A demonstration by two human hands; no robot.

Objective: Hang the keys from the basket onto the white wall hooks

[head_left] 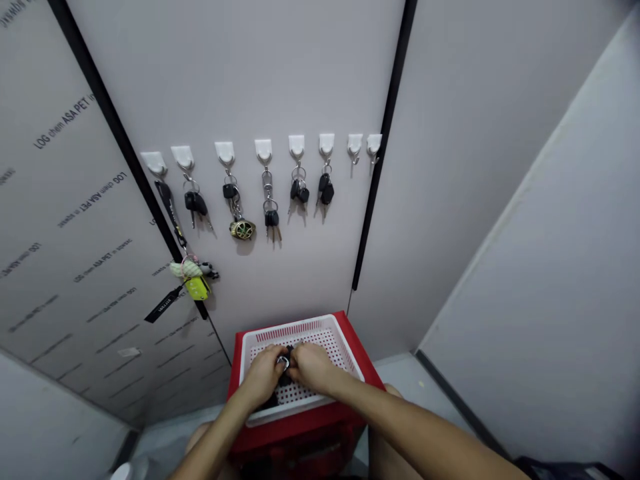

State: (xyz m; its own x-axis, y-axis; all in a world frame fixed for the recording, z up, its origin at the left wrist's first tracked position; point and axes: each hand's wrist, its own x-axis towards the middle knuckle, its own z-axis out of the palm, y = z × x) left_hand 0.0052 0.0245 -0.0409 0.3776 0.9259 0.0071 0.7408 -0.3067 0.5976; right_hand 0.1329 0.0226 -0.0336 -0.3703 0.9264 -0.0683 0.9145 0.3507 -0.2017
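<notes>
Both hands are low in the picture, over a white perforated plastic basket [353, 353]. My left hand [263, 373] closes its fingers on a bunch of keys [283, 363] with a shiny metal ring and dark parts. From the other side my right hand [313, 368] pinches the same bunch, its fingertips close to those of the left. Fingers cover most of the bunch, so its full shape is hidden. Another dark item [270, 402] lies in the basket below my left wrist, partly covered by the arm.
The basket stands on a red box-like stool [370, 367] against a grey panel wall. Several white hooks [263, 151] run in a row along the wall. Key bunches [271, 218] hang from most; the leftmost carries a long strap with a yellow-green fob [198, 288].
</notes>
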